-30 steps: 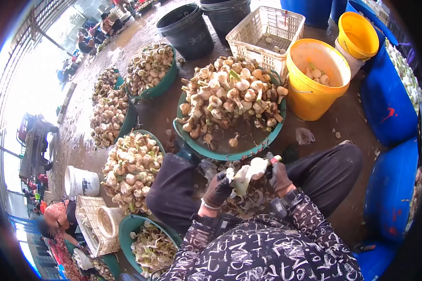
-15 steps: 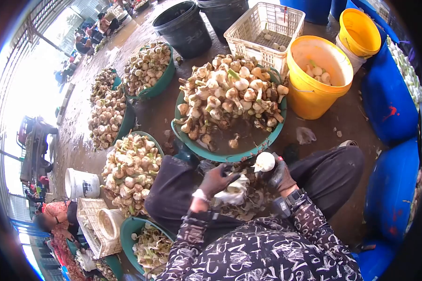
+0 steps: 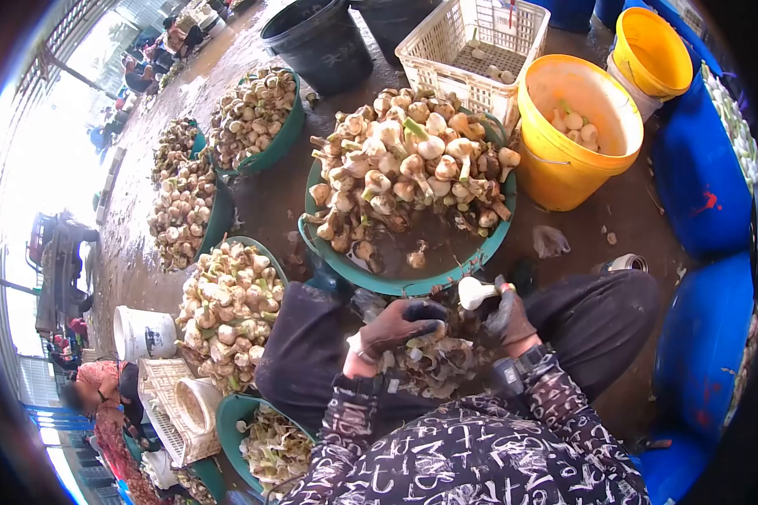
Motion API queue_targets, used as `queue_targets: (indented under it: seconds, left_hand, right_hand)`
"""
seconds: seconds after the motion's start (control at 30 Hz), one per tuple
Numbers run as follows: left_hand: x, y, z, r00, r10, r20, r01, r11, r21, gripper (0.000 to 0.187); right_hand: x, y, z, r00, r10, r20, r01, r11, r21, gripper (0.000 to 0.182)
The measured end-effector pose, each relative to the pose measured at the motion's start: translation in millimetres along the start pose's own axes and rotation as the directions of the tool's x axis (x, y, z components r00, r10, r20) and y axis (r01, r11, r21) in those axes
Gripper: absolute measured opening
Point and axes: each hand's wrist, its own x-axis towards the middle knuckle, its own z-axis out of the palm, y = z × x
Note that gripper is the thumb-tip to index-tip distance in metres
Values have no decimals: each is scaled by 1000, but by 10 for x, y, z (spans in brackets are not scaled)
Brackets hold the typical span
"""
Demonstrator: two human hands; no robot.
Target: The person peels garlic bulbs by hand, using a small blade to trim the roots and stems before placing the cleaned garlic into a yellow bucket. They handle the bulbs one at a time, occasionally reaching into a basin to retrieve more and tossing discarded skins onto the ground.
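Observation:
My right hand (image 3: 508,318), in a dark glove, grips a clean white garlic bulb (image 3: 477,293) by its stem end, the round head pointing left. My left hand (image 3: 396,325), also gloved, hovers to the left of it with thumb and fingers curled but apart, and nothing shows between them. Under both hands, between my legs, lies a heap of garlic peelings (image 3: 438,364). Just beyond my hands stands a wide green basin (image 3: 396,280) piled with unpeeled garlic bulbs (image 3: 413,156), stems still on.
A yellow bucket (image 3: 556,181) holding several white bulbs stands right of the basin, beside a cream plastic crate (image 3: 455,82). Blue barrels (image 3: 701,337) line the right side. More garlic-filled tubs (image 3: 232,303) stand at left, where another person (image 3: 109,396) sits. Black buckets (image 3: 320,50) are behind.
The bulb in my right hand has turned from facing up to lying sideways. White skin beneath my left hand no longer shows. My left hand has shifted slightly right. The view has tilted a little.

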Motion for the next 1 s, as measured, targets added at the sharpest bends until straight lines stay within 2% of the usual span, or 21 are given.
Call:
queue_targets:
  seconds: [0.03,0.07,0.1,0.13,0.17,0.23,0.27,0.3,0.33,0.37,0.43,0.47,0.53,0.57,0.6,0.63,0.7,0.77,0.9,0.97,1.0]
  left_hand:
    - [160,-281,-111,999,45,-7,-43,977,211,28]
    - [306,-385,-214,990,-69,-120,111,911,396,33]
    - [487,-450,-330,956,-155,-251,272,793,545,37]
    - [685,-542,-446,922,-224,-316,372,738,562,49]
    - [842,-690,-488,924,-219,-313,367,740,564,49]
    - [1195,-998,-538,815,45,-577,438,604,666,62]
    - [1367,-1165,-593,818,55,-573,426,612,667,62]
    - [1507,-1354,-617,875,78,-478,279,725,630,67]
    - [1589,-1449,-600,918,114,-380,131,816,563,73]
    - [1594,-1354,-530,919,115,-378,126,821,557,73]
    - [1496,-1045,-367,961,63,-269,77,873,481,72]
    - [1479,-1027,-365,967,-48,-250,146,910,388,67]
    - [1176,-794,-93,969,-6,-247,82,950,300,63]
    - [995,-569,59,964,53,-261,2,979,204,60]
    - [813,-311,171,980,-2,-197,32,988,153,55]
    - [743,-324,245,961,177,-214,-94,931,352,54]
    - [595,-312,329,928,291,-232,-119,824,555,54]
    - [504,-278,349,921,305,-242,-125,820,558,55]
    - [363,-190,380,920,304,-248,-159,867,472,51]
    - [314,-189,408,923,303,-237,-196,901,387,51]
    - [285,-196,433,928,296,-225,-226,929,292,51]
  right_hand:
    - [21,-79,29,999,-6,-51,8,999,36,41]
    - [52,-267,143,999,34,30,-41,959,281,42]
    - [-168,-480,459,979,-96,182,40,957,288,45]
    - [-336,-710,706,916,-203,347,118,961,251,50]
    - [-492,-891,947,828,-238,509,47,932,359,58]
    - [-636,-1124,1151,821,-280,498,180,954,240,65]
    - [-618,-1121,1184,876,-305,374,291,952,97,66]
    - [-556,-1061,1107,872,-310,378,300,950,86,66]
    - [-441,-924,923,904,-284,318,339,931,-133,60]
    - [-325,-791,743,930,-272,248,347,872,-345,55]
    - [-142,-482,529,936,-317,153,317,568,-760,44]
    - [23,-328,367,910,-365,199,358,446,-820,41]
    - [50,-135,346,834,-443,329,437,167,-884,37]
    - [9,-76,431,836,-442,325,434,170,-884,37]
    - [-36,-19,505,845,-445,298,370,83,-925,36]
    - [-91,3,553,850,-449,275,304,-7,-953,34]
    - [-177,-14,583,856,-419,304,336,4,-942,30]
    - [-220,-40,551,815,-337,471,470,-91,-878,26]
    - [-377,-70,549,807,-301,509,492,-134,-860,24]
    - [-393,-92,449,864,-181,470,499,172,-850,26]
    - [-338,-51,331,861,-182,475,503,172,-847,26]
